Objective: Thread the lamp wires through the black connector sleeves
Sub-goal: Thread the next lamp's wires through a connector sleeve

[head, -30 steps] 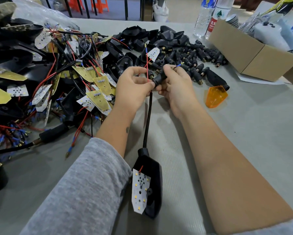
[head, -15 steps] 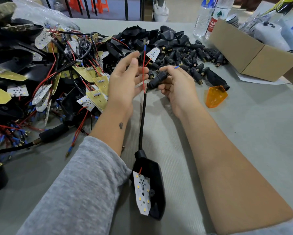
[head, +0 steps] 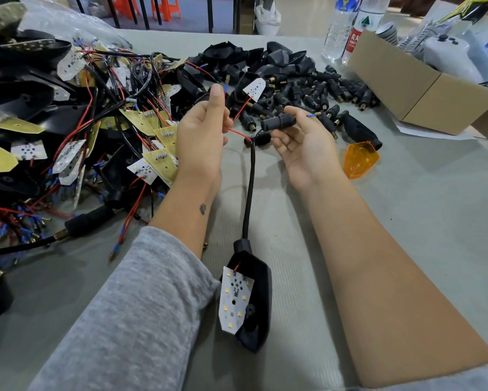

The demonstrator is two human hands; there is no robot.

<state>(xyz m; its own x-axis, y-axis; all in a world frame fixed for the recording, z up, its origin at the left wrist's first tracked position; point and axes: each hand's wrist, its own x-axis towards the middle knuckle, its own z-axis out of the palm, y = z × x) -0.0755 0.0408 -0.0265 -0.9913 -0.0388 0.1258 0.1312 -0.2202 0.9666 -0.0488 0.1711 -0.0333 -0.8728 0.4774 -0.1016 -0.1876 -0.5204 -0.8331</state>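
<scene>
Tangled heap of lamp boards and wires (head: 76, 131) crowds the nine o'clock side. Left hand (head: 200, 136) pinches the red wire (head: 235, 133); at its three o'clock the right hand (head: 305, 145) grips the black connector sleeve (head: 278, 122). Lamp housing (head: 251, 300) lies at six o'clock on the bare table (head: 420, 221). Loose sleeves (head: 322, 94) pile at twelve; orange lens (head: 360, 158) and cardboard box (head: 423, 91) block two o'clock.

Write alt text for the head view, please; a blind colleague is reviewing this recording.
A person's left hand pinches a red wire while the right hand holds a black connector sleeve, above a black lamp housing with a white LED board. Piles of lamp parts and sleeves, an orange lens and a cardboard box lie around.
</scene>
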